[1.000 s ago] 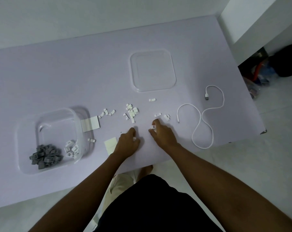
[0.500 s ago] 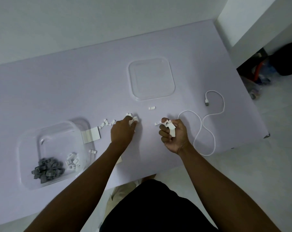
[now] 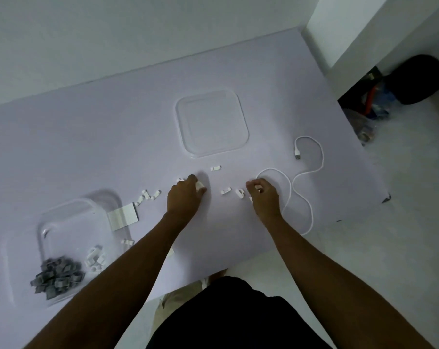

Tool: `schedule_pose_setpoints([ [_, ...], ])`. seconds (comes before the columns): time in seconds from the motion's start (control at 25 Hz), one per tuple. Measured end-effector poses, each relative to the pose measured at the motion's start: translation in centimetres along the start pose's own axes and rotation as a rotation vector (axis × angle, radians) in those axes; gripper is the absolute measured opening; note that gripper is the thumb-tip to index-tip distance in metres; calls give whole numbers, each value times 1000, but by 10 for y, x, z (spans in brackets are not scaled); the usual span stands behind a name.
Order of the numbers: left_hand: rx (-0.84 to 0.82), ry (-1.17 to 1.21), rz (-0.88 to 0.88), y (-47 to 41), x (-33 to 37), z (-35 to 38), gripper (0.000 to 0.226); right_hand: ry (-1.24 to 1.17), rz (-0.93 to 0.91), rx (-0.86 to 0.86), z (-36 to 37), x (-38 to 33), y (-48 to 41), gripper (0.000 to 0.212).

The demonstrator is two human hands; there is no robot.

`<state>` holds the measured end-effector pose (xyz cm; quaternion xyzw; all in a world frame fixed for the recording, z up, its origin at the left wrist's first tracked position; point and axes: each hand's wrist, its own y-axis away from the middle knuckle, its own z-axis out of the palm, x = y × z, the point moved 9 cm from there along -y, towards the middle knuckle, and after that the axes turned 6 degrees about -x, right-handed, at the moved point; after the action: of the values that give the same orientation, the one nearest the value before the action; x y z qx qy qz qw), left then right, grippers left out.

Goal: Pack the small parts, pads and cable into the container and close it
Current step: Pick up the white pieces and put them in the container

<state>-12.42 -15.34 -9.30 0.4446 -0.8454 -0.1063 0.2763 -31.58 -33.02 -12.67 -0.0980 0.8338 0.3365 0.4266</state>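
Note:
A clear container stands at the left of the table, holding grey parts and a few white parts. Its clear lid lies at the table's middle back. My left hand rests curled over a cluster of small white parts. My right hand is closed around several white parts, beside loose ones. More white parts lie left of my left hand. A white pad leans by the container. The white cable curls at the right.
The pale table ends close in front of my body and at the right, where the floor begins. A dark bag and clutter sit in a nook at the far right. One white part lies below the lid.
Both hands moved away from me toward the scattered white parts. The right hand turned palm down again with parts in it; the left hand reached the cluster near the lid.

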Motion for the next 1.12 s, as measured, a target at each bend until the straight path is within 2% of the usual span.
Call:
schedule_pose_setpoints([
  [0.04,-8,39,11,0,5,2,40,42,-38,-39,5,-2,2,13],
  [0.16,-18,137,38,4,16,2,41,285,-110,-104,21,-5,7,25],
  [0.24,-4,165,37,10,14,-4,41,452,-124,-104,28,-3,9,28],
  [0.32,13,189,31,17,6,-11,41,490,-109,-78,29,1,11,26],
  [0.4,33,232,10,26,-9,-21,41,405,-92,-60,31,-2,17,26],
  [0.56,107,288,-77,44,-58,-53,41,83,-33,-89,58,-31,24,24],
  [0.8,297,423,-225,92,-175,-131,36,11,-57,-368,169,-122,52,31],
  [0.88,234,378,-262,114,-220,-135,35,-17,-53,-478,214,-151,81,35],
  [1.0,30,355,-297,140,-269,-107,32,10,-40,-587,266,-166,117,37],
  [1.12,-107,338,-256,155,-295,-79,37,54,-17,-642,311,-164,150,35],
])
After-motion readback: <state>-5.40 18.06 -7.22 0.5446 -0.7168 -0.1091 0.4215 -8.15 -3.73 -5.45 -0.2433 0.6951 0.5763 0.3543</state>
